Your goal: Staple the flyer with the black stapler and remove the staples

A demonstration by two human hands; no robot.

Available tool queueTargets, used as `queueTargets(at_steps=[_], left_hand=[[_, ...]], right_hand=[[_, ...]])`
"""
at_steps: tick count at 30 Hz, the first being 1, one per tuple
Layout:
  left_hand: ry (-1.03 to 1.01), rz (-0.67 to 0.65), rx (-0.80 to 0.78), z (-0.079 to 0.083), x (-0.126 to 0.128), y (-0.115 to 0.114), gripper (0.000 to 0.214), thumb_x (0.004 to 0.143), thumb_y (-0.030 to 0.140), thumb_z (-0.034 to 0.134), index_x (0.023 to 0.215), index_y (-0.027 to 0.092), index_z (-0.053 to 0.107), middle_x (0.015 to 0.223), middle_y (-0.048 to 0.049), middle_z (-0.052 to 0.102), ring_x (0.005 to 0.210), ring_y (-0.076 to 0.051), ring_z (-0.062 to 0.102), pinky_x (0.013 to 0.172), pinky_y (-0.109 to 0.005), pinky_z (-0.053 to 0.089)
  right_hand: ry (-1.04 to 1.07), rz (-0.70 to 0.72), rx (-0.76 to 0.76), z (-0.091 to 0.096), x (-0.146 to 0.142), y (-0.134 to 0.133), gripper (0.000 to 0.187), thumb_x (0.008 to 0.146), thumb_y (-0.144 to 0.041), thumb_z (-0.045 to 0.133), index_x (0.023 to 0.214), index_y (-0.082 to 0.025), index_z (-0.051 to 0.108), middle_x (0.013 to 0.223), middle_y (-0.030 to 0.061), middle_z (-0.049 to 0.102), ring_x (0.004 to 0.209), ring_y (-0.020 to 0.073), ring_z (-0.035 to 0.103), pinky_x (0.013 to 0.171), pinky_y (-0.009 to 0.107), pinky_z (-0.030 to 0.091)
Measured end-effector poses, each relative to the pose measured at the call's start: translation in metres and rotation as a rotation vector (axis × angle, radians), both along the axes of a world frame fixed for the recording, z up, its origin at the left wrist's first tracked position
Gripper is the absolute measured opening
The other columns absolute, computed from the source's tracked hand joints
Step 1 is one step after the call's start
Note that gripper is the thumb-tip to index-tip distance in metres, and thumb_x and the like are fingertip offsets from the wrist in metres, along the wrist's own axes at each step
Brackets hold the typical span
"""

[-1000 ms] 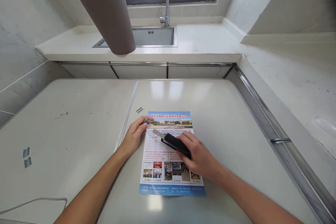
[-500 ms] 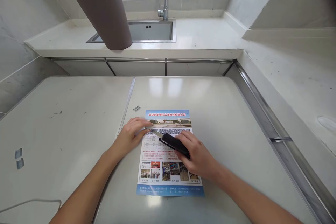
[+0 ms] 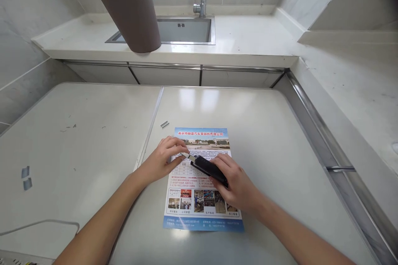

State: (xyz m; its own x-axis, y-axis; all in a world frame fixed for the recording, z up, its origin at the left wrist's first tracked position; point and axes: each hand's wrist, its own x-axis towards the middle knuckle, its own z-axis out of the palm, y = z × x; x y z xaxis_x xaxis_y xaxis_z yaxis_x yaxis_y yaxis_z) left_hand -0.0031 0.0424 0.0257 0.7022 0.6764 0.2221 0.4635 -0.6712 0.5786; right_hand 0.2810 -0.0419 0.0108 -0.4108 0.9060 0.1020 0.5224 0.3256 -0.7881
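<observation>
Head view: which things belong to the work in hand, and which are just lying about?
Likely in use:
black stapler, in the grip of the right hand, left hand at its metal end
printed sheet beneath
perhaps the metal strips near the sheet

Likely lying about:
two blue-grey scraps, far left
dark bits
grey cord
brown container

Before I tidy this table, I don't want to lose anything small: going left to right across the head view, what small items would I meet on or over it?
Two grey-blue scraps → a few dark bits → two silvery strips → the black stapler.
</observation>
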Motion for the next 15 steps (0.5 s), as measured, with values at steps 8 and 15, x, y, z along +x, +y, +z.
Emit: queueTargets(at_steps=[8,15], left_hand=[[0.006,-0.020,-0.029,-0.0066,0.0023,-0.0017,0.021,0.106,0.018,0.057,0.121,0.025,0.068,0.122,-0.0082,0.068,0.117,-0.024,0.062,0.099,-0.043,0.048],[-0.003,-0.025,-0.017,-0.0056,0.0045,-0.0021,0.022,0.105,0.018,0.061,0.122,0.026,0.071,0.118,-0.0063,0.071,0.112,-0.023,0.063,0.097,-0.042,0.047]], right_hand=[[-0.010,0.003,-0.001,0.0019,-0.0011,-0.0012,0.036,0.087,-0.004,0.061,0.116,-0.024,0.056,0.110,0.0076,0.062,0.101,0.0270,0.056,0.085,0.042,0.051],[-0.003,0.007,0.006,0.0022,-0.0005,0.0000,0.036,0.087,-0.004,0.061,0.116,-0.024,0.057,0.110,0.0075,0.062,0.102,0.0268,0.056,0.086,0.041,0.051]])
